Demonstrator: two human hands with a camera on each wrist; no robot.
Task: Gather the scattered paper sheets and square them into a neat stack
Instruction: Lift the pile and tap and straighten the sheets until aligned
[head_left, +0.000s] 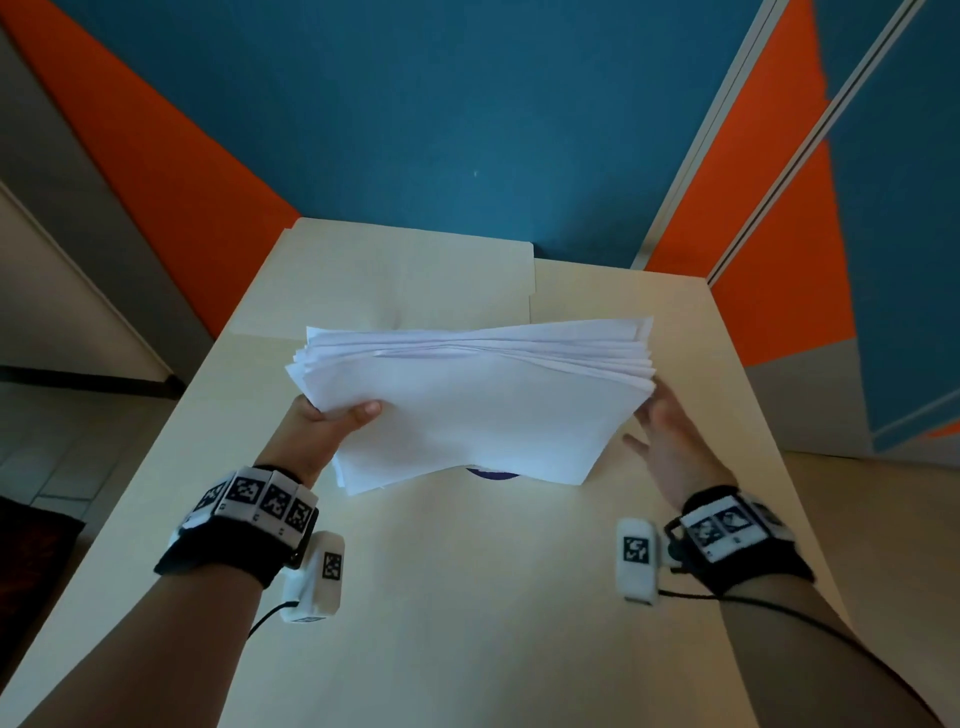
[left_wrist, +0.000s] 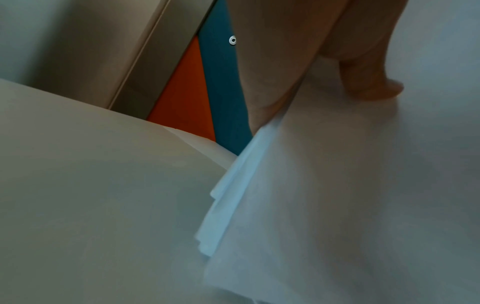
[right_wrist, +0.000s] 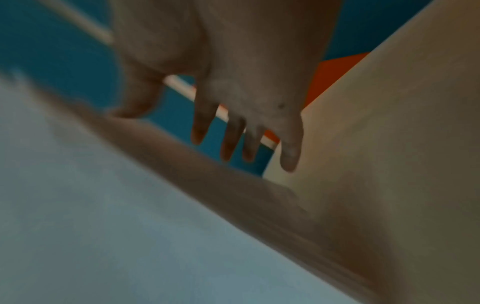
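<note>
Teal and orange wall panels rise behind a pale cream rectangular table. Above the table's middle, a thick pile of loose white paper sheets is held up, its edges fanned and uneven. The left hand reaches forward from the near left and grips the pile's left edge, thumb curled on top. The right hand stands edge-up just beside the pile's right side, fingers straight and spread, holding nothing
</note>
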